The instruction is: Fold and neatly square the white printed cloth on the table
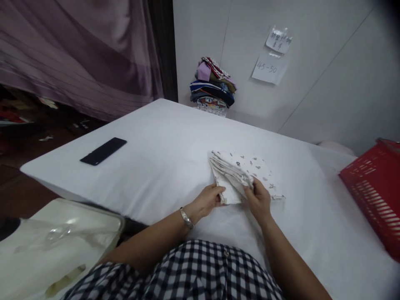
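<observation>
A folded white cloth with small dark prints [246, 168] lies on the white table [162, 166] in front of me. My left hand [208, 200], with a metal bracelet on its wrist, pinches the cloth's near left corner. My right hand [259, 199] grips the folded layers at the cloth's near edge, fingers closed on them. The two hands are close together, and the cloth's folded edges fan out between them.
A black phone [103, 151] lies at the table's left. A pile of folded coloured clothes [213, 85] stands at the far edge by the wall. A red plastic basket [375, 187] sits at the right. Two paper notes [270, 66] hang on the wall. A plastic-covered thing [59, 237] is at lower left.
</observation>
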Demonstrator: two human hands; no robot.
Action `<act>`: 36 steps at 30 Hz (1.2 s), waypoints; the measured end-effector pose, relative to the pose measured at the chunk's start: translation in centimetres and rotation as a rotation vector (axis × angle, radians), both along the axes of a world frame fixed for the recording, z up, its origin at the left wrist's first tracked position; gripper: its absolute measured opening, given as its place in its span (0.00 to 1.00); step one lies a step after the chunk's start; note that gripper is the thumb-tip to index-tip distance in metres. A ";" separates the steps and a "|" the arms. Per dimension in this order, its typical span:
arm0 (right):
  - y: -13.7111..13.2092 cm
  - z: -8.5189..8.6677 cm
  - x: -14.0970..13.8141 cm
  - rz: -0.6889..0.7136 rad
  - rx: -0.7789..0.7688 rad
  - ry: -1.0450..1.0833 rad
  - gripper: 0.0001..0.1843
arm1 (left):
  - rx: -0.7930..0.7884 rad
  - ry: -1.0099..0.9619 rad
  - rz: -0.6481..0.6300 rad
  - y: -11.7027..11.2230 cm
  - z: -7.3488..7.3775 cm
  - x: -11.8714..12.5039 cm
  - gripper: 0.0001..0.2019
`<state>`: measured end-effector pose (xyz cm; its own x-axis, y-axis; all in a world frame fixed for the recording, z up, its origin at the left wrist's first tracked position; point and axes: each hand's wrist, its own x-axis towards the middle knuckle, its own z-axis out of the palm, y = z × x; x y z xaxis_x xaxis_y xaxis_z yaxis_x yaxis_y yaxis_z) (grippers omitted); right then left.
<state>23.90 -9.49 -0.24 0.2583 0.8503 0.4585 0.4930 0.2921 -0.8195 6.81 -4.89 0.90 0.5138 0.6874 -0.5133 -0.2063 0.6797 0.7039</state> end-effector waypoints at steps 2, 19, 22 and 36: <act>-0.4 -0.4 -0.4 0.127 0.011 -0.193 0.20 | -0.014 0.006 0.011 -0.2 0.0 -0.3 0.08; -1.3 -1.7 -1.4 0.272 -0.040 -0.306 0.22 | -0.157 -0.180 -0.011 -1.2 0.6 -2.8 0.08; -1.5 -1.7 -1.5 0.311 -0.033 -0.311 0.22 | -0.113 -0.157 -0.013 -1.2 0.2 -2.9 0.11; -1.5 -0.4 -1.7 0.302 -0.287 -0.013 0.19 | 0.028 -0.066 -0.017 -1.4 -0.2 -2.7 0.15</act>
